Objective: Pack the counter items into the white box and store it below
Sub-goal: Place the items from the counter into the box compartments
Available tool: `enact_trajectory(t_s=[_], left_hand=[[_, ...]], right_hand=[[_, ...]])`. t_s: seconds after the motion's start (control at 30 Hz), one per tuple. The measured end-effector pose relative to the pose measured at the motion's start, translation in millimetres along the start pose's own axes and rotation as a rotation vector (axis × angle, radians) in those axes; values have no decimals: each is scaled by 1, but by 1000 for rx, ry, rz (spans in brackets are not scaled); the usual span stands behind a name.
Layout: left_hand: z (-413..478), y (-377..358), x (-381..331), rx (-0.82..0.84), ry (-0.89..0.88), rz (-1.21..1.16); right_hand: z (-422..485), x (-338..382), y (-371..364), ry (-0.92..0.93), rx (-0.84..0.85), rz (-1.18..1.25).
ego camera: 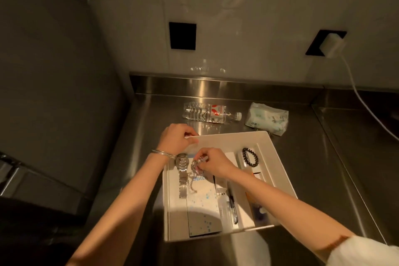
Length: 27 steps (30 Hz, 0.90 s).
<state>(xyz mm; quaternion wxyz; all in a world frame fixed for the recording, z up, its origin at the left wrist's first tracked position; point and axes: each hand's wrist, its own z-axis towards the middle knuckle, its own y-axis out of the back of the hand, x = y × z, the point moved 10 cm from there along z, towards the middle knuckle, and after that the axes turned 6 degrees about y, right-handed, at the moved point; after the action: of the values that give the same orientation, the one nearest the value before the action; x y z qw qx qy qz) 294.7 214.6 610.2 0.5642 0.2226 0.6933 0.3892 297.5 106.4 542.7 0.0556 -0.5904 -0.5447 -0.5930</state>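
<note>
White box [228, 139] sits on steel counter [313, 168], long axis roughly 6 to 12 o'clock, open top up. Inside, near end: blue-speckled carton [203, 207] lying flat, lengthwise 6-12; black pen [232, 203] just beside it at 3, same axis. Silver watch [182, 170] lies along the box's 9 o'clock wall, band stretched 6-12. Right hand [212, 163] is over the box middle, fingertips pinching a silver chain [194, 170] that dangles onto the carton, beside the watch. Left hand [177, 139] is at the box's 11 o'clock corner, fingers curled over the rim, gripping it; bangle [163, 153] on that wrist. Black spiral hair tie [250, 156] rests at the 2 o'clock side of the box.

Past the box at 12: water bottle [207, 112] on its side, cap pointing to 3, apart from the box. Tissue pack [267, 121] at 1, close to the far corner. Bare steel at 3; narrow strip at 9 before the counter edge. Raised backsplash [237, 84] closes 12.
</note>
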Motion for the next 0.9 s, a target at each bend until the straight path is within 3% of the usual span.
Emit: enact_trajectory(t_s=[0.33, 0.53, 0.7, 0.8, 0.9], left_hand=[[3, -3, 1, -25, -36, 0], [2, -1, -3, -64, -87, 1], [3, -1, -4, -95, -87, 51], [2, -2, -4, -88, -74, 60], [3, -3, -3, -69, -54, 52]], right_hand=[[-20, -15, 22, 45, -59, 50], [-63, -13, 104, 95, -231, 199], [-90, -57, 202, 52, -566, 289], [-78, -103, 235, -59, -678, 125], [-40, -140, 230, -131, -502, -181]])
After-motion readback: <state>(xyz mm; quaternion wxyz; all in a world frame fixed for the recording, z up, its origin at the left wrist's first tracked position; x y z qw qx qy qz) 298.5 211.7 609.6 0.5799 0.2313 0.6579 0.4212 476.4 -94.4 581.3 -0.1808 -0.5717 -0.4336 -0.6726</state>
